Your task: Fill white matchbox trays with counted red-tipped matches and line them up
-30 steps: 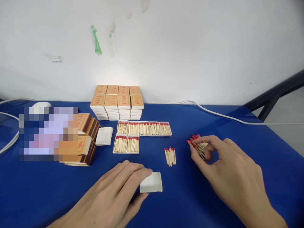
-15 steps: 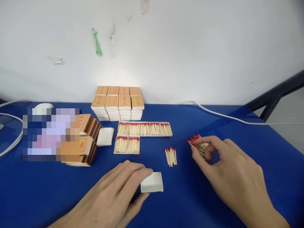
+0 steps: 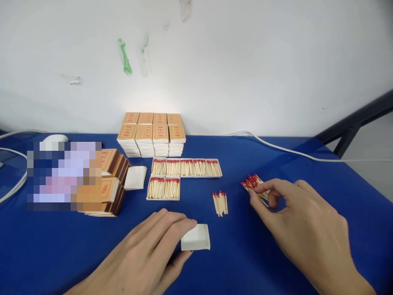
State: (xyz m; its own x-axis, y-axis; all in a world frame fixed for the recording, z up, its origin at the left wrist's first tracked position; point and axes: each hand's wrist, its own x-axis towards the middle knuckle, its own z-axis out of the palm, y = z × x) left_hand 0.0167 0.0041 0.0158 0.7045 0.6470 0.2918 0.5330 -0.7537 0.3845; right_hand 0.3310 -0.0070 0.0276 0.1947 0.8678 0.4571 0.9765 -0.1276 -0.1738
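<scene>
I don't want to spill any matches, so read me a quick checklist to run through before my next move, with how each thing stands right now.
1. Left hand has the white tray: ok, held at its left side.
2. White tray open side up, no matches showing inside: ok.
3. Small bunch of matches lined up: ok, red heads all toward the far side.
4. Right hand has matches in its grip: cannot tell; it is pinched at the larger match pile.
5. Larger match pile evenly lined up: not ok, heads lie uneven.
6. Seven filled trays upright: ok, five behind, two in front.
</scene>
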